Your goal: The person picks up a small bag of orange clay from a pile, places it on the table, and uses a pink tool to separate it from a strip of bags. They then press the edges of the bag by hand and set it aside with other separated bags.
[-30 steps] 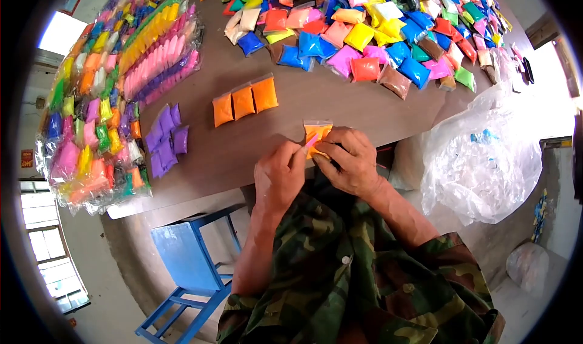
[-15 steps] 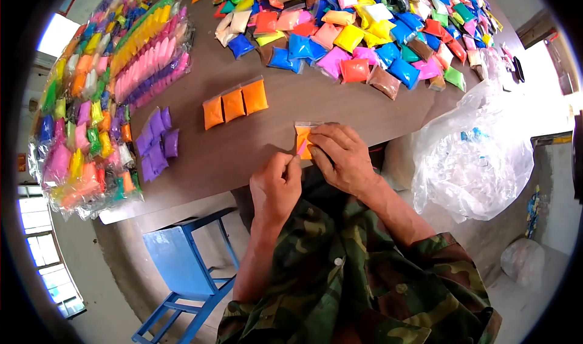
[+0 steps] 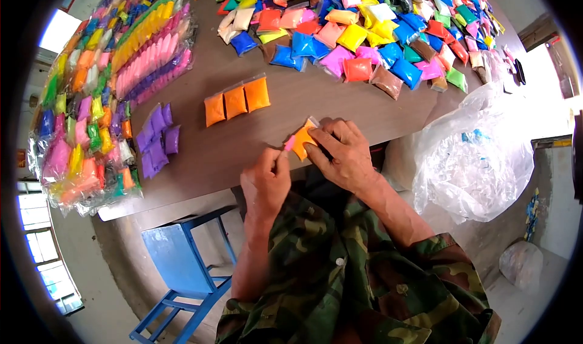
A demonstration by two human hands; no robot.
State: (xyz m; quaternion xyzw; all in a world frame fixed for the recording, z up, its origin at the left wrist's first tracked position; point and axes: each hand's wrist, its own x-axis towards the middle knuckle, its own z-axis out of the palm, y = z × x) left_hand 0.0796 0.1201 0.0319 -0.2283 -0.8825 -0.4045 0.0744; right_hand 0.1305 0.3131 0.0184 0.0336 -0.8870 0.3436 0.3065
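Observation:
My right hand (image 3: 343,156) grips a small orange packet (image 3: 302,141) near the table's front edge, thumb and fingertips on its right side. The packet is tilted, its clear top edge pointing up and right. In my left hand (image 3: 267,173) a slim pink piece (image 3: 290,142) is pinched between thumb and forefinger, its tip against or just beside the packet's left side; I cannot make out its kind. Beyond my hands, a joined row of three orange packets (image 3: 235,102) lies flat. To its left is a cluster of purple packets (image 3: 156,139).
A big heap of mixed-colour packets (image 3: 358,37) covers the back of the table (image 3: 200,162). Bagged packets in rows (image 3: 91,119) line the left side. A clear plastic bag (image 3: 473,162) hangs at the right edge. A blue chair (image 3: 182,259) stands below, left.
The orange packet has turned from nearly upright to tilted. My left hand has shifted slightly left and down with the pink piece, which shows more plainly now.

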